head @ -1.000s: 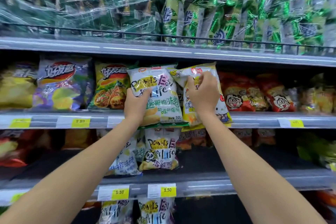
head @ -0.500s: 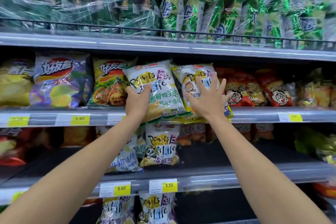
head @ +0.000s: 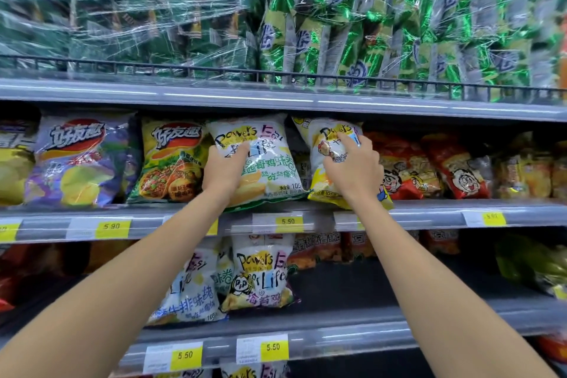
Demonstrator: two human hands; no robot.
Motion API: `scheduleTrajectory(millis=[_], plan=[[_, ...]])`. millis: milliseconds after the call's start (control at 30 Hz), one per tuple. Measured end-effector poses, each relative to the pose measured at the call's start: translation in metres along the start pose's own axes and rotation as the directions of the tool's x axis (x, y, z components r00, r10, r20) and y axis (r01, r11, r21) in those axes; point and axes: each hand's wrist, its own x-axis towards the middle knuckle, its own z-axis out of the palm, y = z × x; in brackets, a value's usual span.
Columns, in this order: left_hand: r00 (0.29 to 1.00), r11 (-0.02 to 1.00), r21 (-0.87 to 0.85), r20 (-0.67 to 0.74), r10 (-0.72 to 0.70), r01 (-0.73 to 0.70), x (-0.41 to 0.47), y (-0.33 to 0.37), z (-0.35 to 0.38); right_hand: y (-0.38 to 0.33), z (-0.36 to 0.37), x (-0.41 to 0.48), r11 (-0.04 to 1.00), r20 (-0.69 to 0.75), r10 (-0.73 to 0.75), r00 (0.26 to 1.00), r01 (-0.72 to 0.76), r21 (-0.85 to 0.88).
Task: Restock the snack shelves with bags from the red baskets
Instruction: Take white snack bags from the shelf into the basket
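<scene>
— Since both bags sit straight ahead of and above the wrists, on the middle shelf (head: 429, 209), the next move looks like a plain push away from the body, not a lift.
— Which hand is on which?
— Left hand (head: 225, 172) lies on the lower front of the green-trimmed bag (head: 270, 144), fingers fairly straight, pressing its face. The thumb is hidden, so I can't say if it pinches the edge. Right hand (head: 354, 170) claws the yellow-trimmed bag (head: 322, 138): fingers (head: 342, 136) spread and curled over the puffed front, taking hold of it.
— Orientation?
— Long axes are upright and both bags are tilted, tops leaning back. The bottom seams overhang the shelf lip, above the price tag (head: 287, 221) strip. A dark gap separates the two bags.
— Nearer hand?
— Each hand is already on its own bag, arms near full stretch. No crossing needed.
— Materials?
— Glossy printed film, air-filled pillow shape, crimped seam along the top. My read: the faces dent under fingertips and the film slides easily on the grey metal shelf, so push low or a bag may tip forward. The neighbours are tight. The orange-green bag (head: 171, 163) is up against the left side and the red bags (head: 399, 163) are just beside the right.
— Baskets?
— Red baskets aren't in view. On the shelf above, green multipacks (head: 368, 24) sit in stretch wrap behind a wire rail.
</scene>
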Motion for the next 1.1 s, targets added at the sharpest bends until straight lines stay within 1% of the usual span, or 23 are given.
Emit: scheduleTrajectory(millis=[100, 200, 300, 433, 533, 633, 733, 833, 900, 1000, 1100], plan=[[0.998, 0.994, 0.097, 0.038, 0.041, -0.045, 0.006, 0.005, 0.011, 0.003, 0.005, 0.009, 1.000, 0.001, -0.001, 1.000, 0.001, -0.025], [0.994, 0.976, 0.188, 0.040, 0.105, -0.111, 0.009, 0.012, 0.024, 0.005, 0.011, 0.017, 1.000, -0.042, -0.013, 0.999, 0.013, -0.005], [0.989, 0.960, 0.243, 0.070, 0.129, -0.143, 0.014, 0.008, 0.033, 0.001, 0.019, 0.025, 1.000, -0.054, -0.012, 0.998, 0.014, 0.026], [0.981, 0.966, 0.210, 0.150, 0.122, -0.152, 0.024, -0.010, 0.037, -0.004, 0.036, 0.024, 1.000, -0.055, -0.024, 0.998, 0.024, 0.003], [0.977, 0.965, 0.222, 0.189, 0.096, -0.137, 0.032, -0.015, 0.037, 0.002, 0.055, 0.014, 1.000, 0.025, -0.011, 1.000, 0.012, -0.013], [0.974, 0.969, 0.236, 0.223, 0.024, -0.078, 0.036, -0.022, 0.033, 0.006, 0.070, 0.007, 0.992, 0.080, -0.046, 0.996, 0.054, -0.112], [0.977, 0.972, 0.223, 0.210, 0.032, -0.080, 0.041, -0.028, 0.028, 0.004, 0.078, 0.009, 0.987, 0.132, -0.085, 0.988, 0.101, -0.121], [0.982, 0.994, 0.107, 0.188, 0.017, -0.038, 0.043, -0.031, 0.027, 0.004, 0.081, 0.008, 0.984, 0.173, -0.090, 0.981, 0.115, -0.137], [0.983, 0.998, 0.068, 0.181, -0.009, -0.003, 0.042, -0.030, 0.026, 0.002, 0.080, 0.006, 0.982, 0.192, -0.088, 0.977, 0.117, -0.146], [0.984, 0.994, 0.104, 0.178, 0.005, -0.024, 0.039, -0.028, 0.023, 0.001, 0.078, 0.005, 0.980, 0.255, -0.120, 0.959, 0.156, -0.126], [0.990, 0.987, 0.143, 0.135, 0.048, -0.068, 0.035, -0.025, 0.019, 0.006, 0.074, 0.002, 0.973, 0.289, -0.158, 0.944, 0.198, -0.114]])
